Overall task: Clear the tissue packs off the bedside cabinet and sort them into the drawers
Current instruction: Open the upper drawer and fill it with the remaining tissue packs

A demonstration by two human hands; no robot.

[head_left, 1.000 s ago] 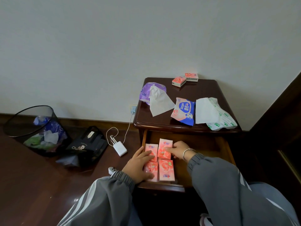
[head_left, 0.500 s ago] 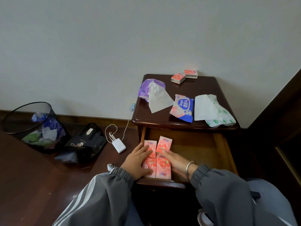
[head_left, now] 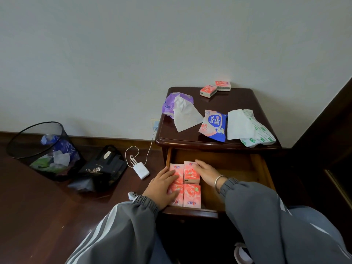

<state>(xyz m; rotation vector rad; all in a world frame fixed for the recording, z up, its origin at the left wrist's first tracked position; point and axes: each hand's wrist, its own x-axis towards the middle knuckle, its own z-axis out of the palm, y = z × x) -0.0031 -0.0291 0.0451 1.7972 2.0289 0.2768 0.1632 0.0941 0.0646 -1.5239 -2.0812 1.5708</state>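
— Packs first: what do they look like?

— Four pink tissue packs (head_left: 192, 196) with a rose print and a small red and blue logo lie flat in the open drawer (head_left: 236, 168), set two by two in its left part, near the lower middle of the frame. Two more small pink packs (head_left: 208, 91) sit on the bedside cabinet (head_left: 238, 103) at its back edge, touching each other.

— And the hands?

— The left hand (head_left: 162, 187) lies flat with fingers spread over the two left packs. The right hand (head_left: 206, 171) is also flat and loose-fingered, its fingertips on the upper right pack's far edge, a bracelet (head_left: 218, 181) at the wrist. Neither pinches anything.

— What else is on top?

— A purple pack (head_left: 169, 105) with a white sheet pulled out at the left, a blue and pink wipes pack (head_left: 214, 126) in the middle reaching close to the front edge, and a white and green pack (head_left: 257, 132) with a sheet out at the right, its corner at the front edge.

— Room to move?

— The drawer's right half is bare wood. Its left wall is just beside the left packs. On the floor to the left are a white charger (head_left: 141, 170) with its cable, a black bag (head_left: 102, 170) and a mesh bin (head_left: 45, 149), all apart from the cabinet.
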